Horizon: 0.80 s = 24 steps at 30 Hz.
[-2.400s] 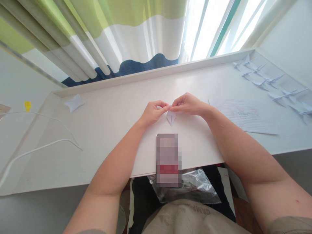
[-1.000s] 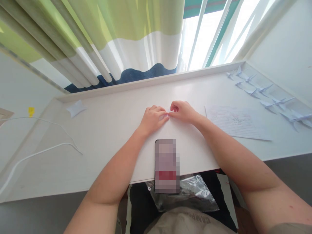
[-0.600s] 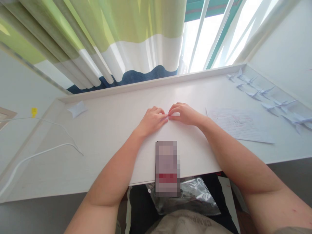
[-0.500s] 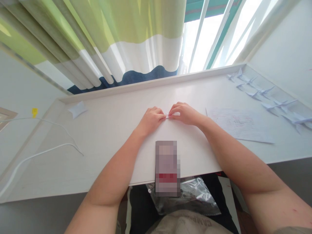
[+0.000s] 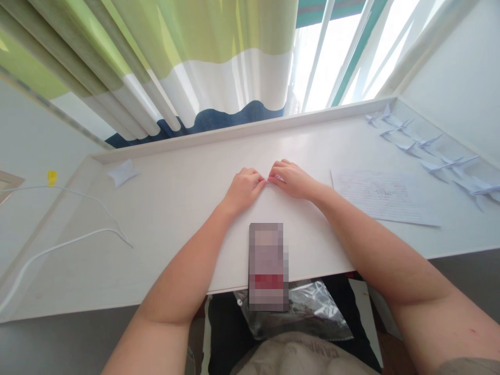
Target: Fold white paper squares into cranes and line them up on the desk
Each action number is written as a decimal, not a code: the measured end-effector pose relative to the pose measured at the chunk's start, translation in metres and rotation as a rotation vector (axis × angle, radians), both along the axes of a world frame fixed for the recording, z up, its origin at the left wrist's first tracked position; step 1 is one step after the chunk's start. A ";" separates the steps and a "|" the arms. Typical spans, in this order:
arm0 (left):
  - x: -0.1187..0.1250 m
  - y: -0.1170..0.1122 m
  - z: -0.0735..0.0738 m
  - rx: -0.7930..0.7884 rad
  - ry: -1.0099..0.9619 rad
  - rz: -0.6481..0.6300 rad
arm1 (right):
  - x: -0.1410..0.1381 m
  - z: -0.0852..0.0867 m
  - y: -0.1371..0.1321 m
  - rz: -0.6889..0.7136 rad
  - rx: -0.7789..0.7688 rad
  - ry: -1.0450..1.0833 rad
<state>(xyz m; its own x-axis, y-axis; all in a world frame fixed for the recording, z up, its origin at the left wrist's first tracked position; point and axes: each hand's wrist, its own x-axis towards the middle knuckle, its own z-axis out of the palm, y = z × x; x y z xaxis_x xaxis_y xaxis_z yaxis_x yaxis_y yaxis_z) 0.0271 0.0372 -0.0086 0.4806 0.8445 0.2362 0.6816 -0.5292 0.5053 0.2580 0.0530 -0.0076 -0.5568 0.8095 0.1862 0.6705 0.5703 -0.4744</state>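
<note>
Above the middle of the white desk, both hands pinch a small folded piece of white paper (image 5: 278,178), mostly covered by the fingers. My left hand (image 5: 246,188) is closed on its left end, thumb against the fingertips. My right hand (image 5: 291,179) grips the other side, and a bit of white shows between its thumb and curled fingers. The fingertips of the two hands almost meet. Nearest to my right forearm lies a lined sheet of paper with writing (image 5: 385,195).
Several folded white paper pieces (image 5: 424,143) line the desk's right side. A white folded paper (image 5: 122,173) lies far left, near a white cable (image 5: 78,245). A blurred-out phone-like slab (image 5: 266,265) overhangs the front edge, above a clear plastic bag (image 5: 312,312).
The hands have shifted slightly, the fingertips drawing closer together, and less of the paper shows between them. The view has tilted a little.
</note>
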 end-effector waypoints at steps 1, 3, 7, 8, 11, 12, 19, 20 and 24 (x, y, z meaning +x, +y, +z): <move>0.001 0.001 -0.001 -0.010 -0.015 0.018 | 0.001 -0.001 0.001 0.004 -0.002 0.010; 0.002 0.001 -0.002 -0.026 -0.027 0.041 | 0.006 -0.002 0.002 0.027 -0.011 0.042; 0.002 -0.001 -0.002 -0.042 -0.012 0.047 | 0.014 -0.004 0.004 0.076 -0.006 0.102; 0.003 -0.001 -0.001 -0.043 -0.007 0.044 | 0.015 -0.004 0.004 0.079 0.002 0.108; 0.003 -0.003 0.001 -0.044 0.003 0.042 | 0.015 -0.006 0.004 0.067 0.026 0.116; 0.003 -0.003 0.001 -0.046 0.004 0.044 | 0.015 -0.006 0.004 0.054 0.027 0.116; 0.009 -0.001 -0.002 -0.045 0.021 0.094 | 0.008 -0.013 0.007 -0.100 -0.032 0.115; 0.010 -0.001 -0.002 -0.039 0.017 0.102 | 0.006 -0.014 0.008 -0.125 -0.029 0.117; 0.011 0.000 -0.006 -0.027 -0.017 0.165 | 0.000 -0.016 0.007 -0.197 -0.030 0.138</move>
<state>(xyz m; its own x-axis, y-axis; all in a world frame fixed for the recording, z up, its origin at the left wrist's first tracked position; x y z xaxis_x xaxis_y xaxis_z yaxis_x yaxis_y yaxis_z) 0.0385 0.0376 -0.0142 0.3311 0.9177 0.2194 0.7491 -0.3970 0.5303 0.2577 0.0597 -0.0237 -0.3582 0.9064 0.2238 0.6955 0.4190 -0.5838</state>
